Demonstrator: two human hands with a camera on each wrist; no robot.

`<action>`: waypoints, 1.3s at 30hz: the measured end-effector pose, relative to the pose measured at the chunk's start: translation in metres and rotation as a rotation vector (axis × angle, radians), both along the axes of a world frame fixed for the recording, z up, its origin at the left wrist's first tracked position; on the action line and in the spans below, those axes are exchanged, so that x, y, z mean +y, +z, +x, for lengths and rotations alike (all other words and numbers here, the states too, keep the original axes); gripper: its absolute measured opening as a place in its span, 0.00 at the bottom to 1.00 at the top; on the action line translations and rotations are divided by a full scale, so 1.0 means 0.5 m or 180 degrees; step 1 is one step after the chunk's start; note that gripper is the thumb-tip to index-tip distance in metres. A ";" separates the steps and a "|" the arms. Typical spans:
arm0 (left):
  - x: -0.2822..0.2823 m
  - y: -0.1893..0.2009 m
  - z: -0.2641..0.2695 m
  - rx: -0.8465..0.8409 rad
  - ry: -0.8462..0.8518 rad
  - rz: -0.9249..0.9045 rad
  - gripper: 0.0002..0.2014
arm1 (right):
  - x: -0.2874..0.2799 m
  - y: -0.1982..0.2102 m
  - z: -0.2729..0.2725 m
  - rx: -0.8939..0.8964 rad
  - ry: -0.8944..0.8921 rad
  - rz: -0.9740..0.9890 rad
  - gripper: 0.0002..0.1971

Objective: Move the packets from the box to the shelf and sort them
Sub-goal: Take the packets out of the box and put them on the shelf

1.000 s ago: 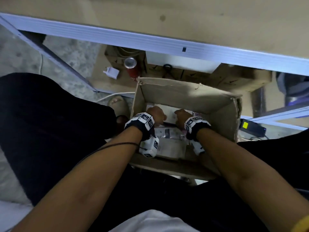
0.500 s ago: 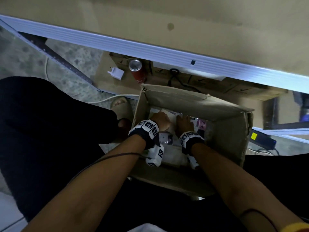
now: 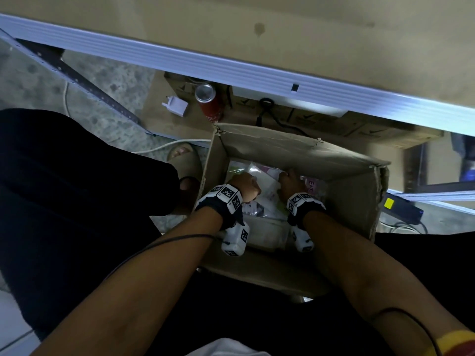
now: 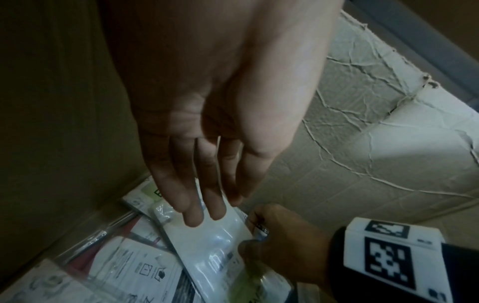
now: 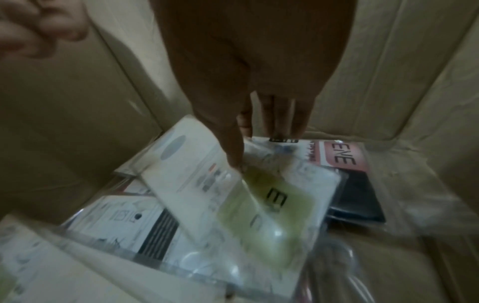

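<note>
An open cardboard box (image 3: 295, 150) stands on the floor between my legs, with several plastic-wrapped packets lying in it. My right hand (image 3: 290, 182) is down inside. Its thumb and fingers (image 5: 259, 139) pinch the top edge of a white-and-green packet (image 5: 272, 194), tilting it up off the pile. My left hand (image 3: 244, 185) hangs beside it with straight fingers (image 4: 207, 205) whose tips touch the same packet (image 4: 207, 246). A pink packet (image 5: 339, 155) and a dark one (image 5: 355, 201) lie at the right.
The shelf's pale metal edge (image 3: 231, 70) runs above the box, with its board (image 3: 308, 27) beyond. Under it sit a red can (image 3: 209, 104), a white plug (image 3: 176, 107) and flat cartons. A sandalled foot (image 3: 183, 155) is left of the box and a black adapter (image 3: 401, 206) is right of it.
Both hands have reached farther toward the box's far wall. The right hand has taken hold of a packet's edge and tipped it up.
</note>
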State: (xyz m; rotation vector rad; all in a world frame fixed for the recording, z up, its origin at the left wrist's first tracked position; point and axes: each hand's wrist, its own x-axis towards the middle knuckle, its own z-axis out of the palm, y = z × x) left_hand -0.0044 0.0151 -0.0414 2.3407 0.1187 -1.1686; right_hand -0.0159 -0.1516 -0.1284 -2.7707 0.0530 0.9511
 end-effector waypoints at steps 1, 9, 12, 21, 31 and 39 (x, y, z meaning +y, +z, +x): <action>0.002 -0.001 -0.001 0.0056 0.0036 -0.0036 0.14 | -0.005 0.000 -0.001 0.0098 0.0032 0.0117 0.23; 0.010 -0.006 -0.005 0.0428 0.0224 -0.0211 0.13 | 0.001 0.011 0.001 0.0318 0.0278 0.0008 0.27; 0.012 -0.011 -0.015 0.0519 0.0265 -0.0190 0.12 | 0.002 0.009 -0.007 0.0449 0.0063 0.0087 0.33; -0.002 -0.028 -0.026 0.0696 -0.0007 0.0049 0.17 | -0.021 0.040 -0.001 0.0620 -0.0506 0.0681 0.27; -0.003 -0.063 -0.038 0.0541 -0.0491 0.0282 0.25 | -0.039 0.085 -0.019 0.0394 -0.0730 0.0924 0.10; -0.016 -0.090 -0.042 0.0221 -0.1339 0.0756 0.16 | -0.057 0.158 -0.005 -0.0151 -0.0865 0.0714 0.06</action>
